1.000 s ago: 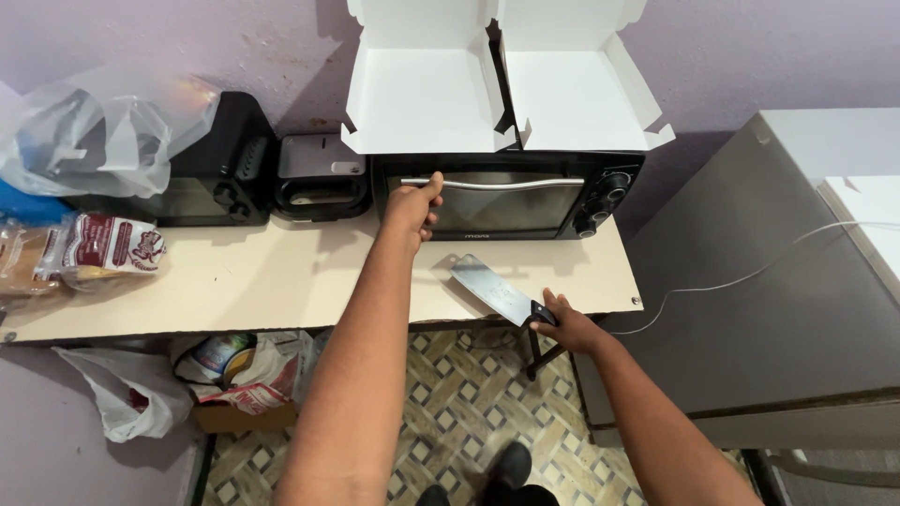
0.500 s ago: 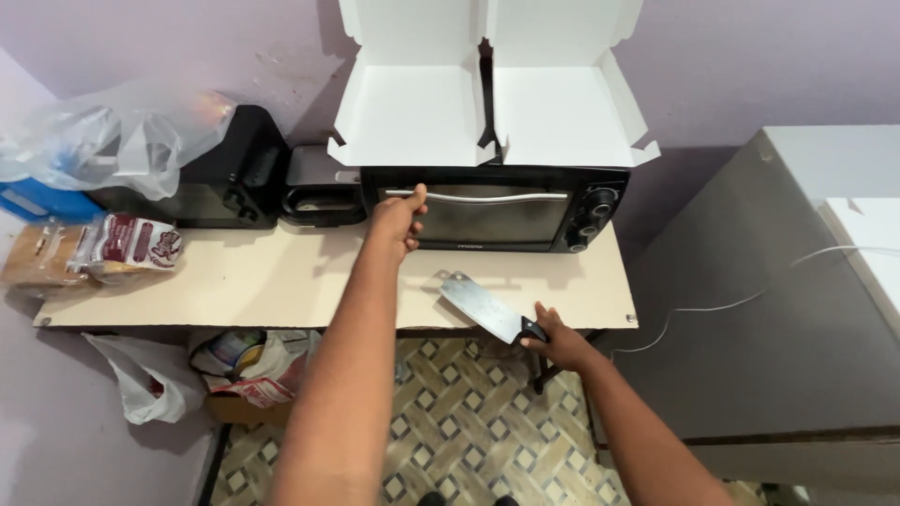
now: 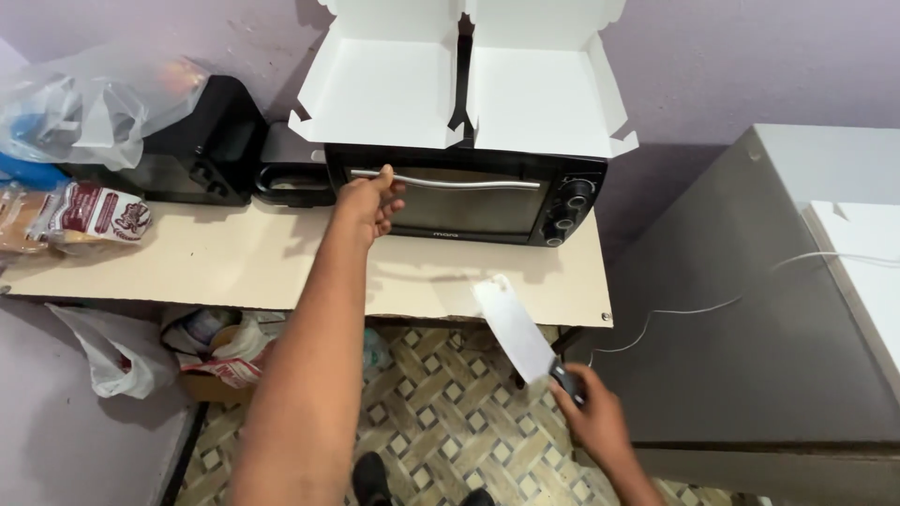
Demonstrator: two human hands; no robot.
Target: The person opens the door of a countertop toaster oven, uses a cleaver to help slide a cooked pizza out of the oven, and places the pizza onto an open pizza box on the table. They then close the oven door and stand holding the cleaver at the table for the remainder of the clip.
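Steel handle [image 3: 445, 179] on the black oven [image 3: 464, 201] at 12 o'clock has left hand [image 3: 368, 201] fingers wrapped round it, right hand [image 3: 592, 420] at 5 o'clock clamps a cleaver [image 3: 516, 328], so I reckon a yank drags the oven off the bench [image 3: 234, 267].

A long cream table [image 3: 234, 272] runs along the purple wall. On it sits a black toaster oven [image 3: 469, 197], with a small black appliance [image 3: 291, 173] and a bigger black one [image 3: 202, 150] to its left. Bagged bread [image 3: 89, 215] lies at the far left end, beside heaped clear plastic bags [image 3: 84, 103].
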